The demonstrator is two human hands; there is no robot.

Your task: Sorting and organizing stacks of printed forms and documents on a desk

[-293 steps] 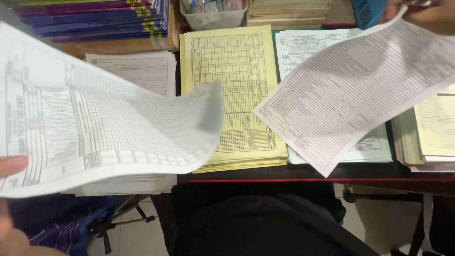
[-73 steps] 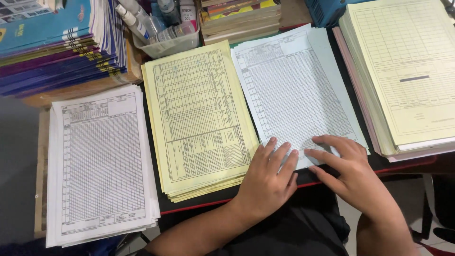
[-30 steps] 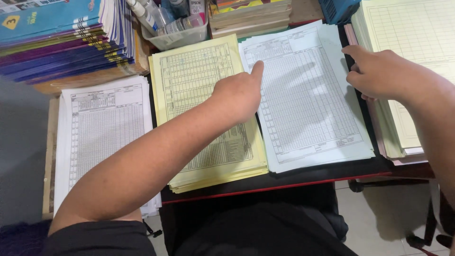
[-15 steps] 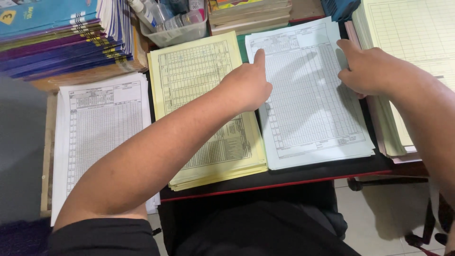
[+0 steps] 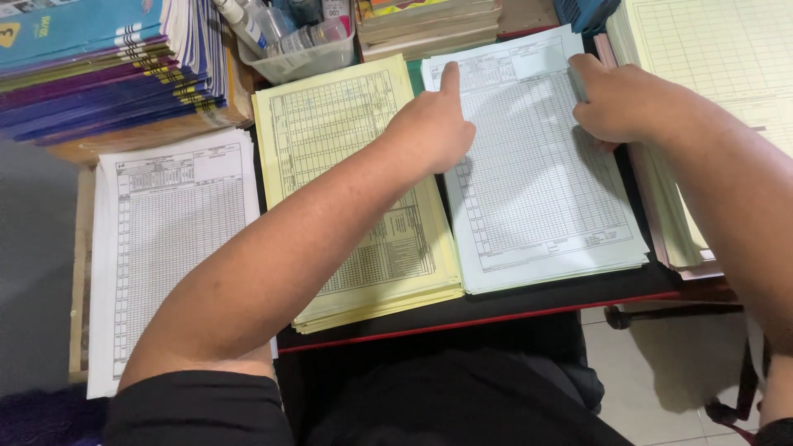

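Compared with half a second before, hardly shifted: left hand (image 5: 434,128) moved a touch lower along the left edge of the pale blue-white stack of printed grid sheets (image 5: 541,198), forefinger still pointing up toward the stack's top corner; right hand (image 5: 615,103) kept at the opposite, right edge. Compared with the view more than two seconds back, both raised from the stack's near edge to its upper sides.

Left hand: loosely curled, knuckles up, forefinger stretched out flat along the paper's left margin, other fingers folded under; pressed against the stack's side rather than clasped round anything. Right hand: fingers bent down over the right edge of the same stack, fingertips hidden beneath the palm, so whether pinching sheets or merely pushing them could not be told. Stack itself lay squarely between the two hands on the dark desktop with a red front edge (image 5: 496,312).

Directly under the left wrist and forearm: thick pile of yellow printed forms (image 5: 339,149). Farther out beyond the left elbow: white stack of ruled tables (image 5: 169,223). Just past the right hand: tall heap of cream-yellow ledger sheets (image 5: 719,58). Above the left hand: clear plastic tub holding small bottles (image 5: 297,49), and beside that, stacked purple and blue booklets (image 5: 99,74).
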